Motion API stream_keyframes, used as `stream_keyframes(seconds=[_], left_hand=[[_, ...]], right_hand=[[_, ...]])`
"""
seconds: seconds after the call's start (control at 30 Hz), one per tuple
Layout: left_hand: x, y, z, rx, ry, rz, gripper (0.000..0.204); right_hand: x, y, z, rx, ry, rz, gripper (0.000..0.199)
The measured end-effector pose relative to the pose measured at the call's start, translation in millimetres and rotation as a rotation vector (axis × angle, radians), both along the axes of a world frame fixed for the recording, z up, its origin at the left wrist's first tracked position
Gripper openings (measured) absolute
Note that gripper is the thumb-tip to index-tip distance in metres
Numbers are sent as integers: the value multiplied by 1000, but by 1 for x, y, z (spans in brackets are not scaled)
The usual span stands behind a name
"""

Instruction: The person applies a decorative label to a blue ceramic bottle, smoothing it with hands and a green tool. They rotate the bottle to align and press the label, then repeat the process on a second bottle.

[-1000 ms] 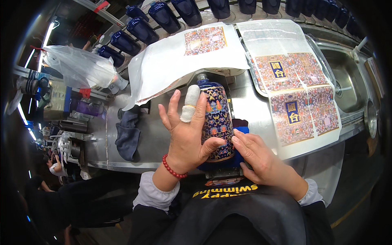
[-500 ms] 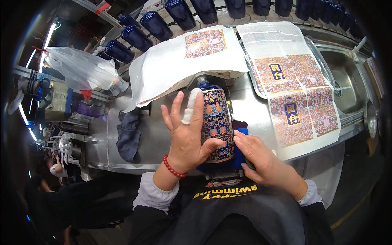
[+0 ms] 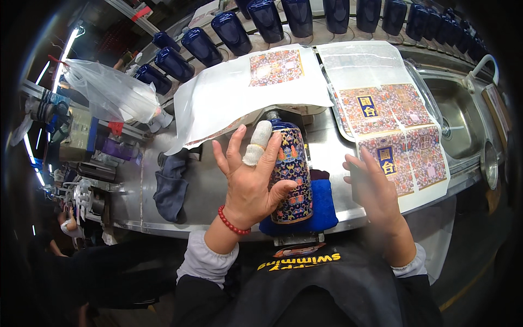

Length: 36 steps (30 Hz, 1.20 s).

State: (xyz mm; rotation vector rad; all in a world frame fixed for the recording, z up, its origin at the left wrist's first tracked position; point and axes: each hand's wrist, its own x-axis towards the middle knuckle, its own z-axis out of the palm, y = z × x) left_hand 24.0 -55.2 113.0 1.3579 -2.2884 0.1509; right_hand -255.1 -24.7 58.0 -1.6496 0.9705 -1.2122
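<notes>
A dark blue bottle (image 3: 291, 174) covered with a colourful floral pattern lies on a bright blue folded cloth (image 3: 325, 204), its neck pointing away from me. My left hand (image 3: 246, 182) rests along the bottle's left side, fingers spread and thumb over the pattern. White wrapping covers one of its fingers. To the right of the bottle, my right hand (image 3: 378, 193) is raised in the air, apart from it. A flat greyish scraper-like piece (image 3: 359, 179) is held there between thumb and fingers, blurred by motion.
Printed transfer sheets (image 3: 400, 111) lie on a tray at the right, beside a metal sink (image 3: 460, 117). Another white sheet (image 3: 218, 95) spreads behind the bottle. Plain blue bottles (image 3: 231, 32) line the back. A dark grey cloth (image 3: 170, 185) lies on the left of the metal table.
My right hand has lifted off the bottle's lower right side and moved right and away from me with the greyish piece. My left hand stays on the bottle. The view has shifted slightly.
</notes>
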Motion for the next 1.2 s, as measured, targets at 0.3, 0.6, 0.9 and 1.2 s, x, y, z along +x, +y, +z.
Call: stream_keyframes(seconds=[0.3,0.6,0.9,1.2], left_hand=[[-1,-4,2,-12,-59,2,86],[-10,-4,18,3,-189,-42,90],[2,21,1,-4,182,-103,101],[11,75,-64,12,223,67,103]], right_hand=[[29,-21,9,-200,208,29,64],[31,-25,20,-24,145,-163,42],[46,-54,43,-78,175,-142,18],[63,-33,80,-719,255,483,12]])
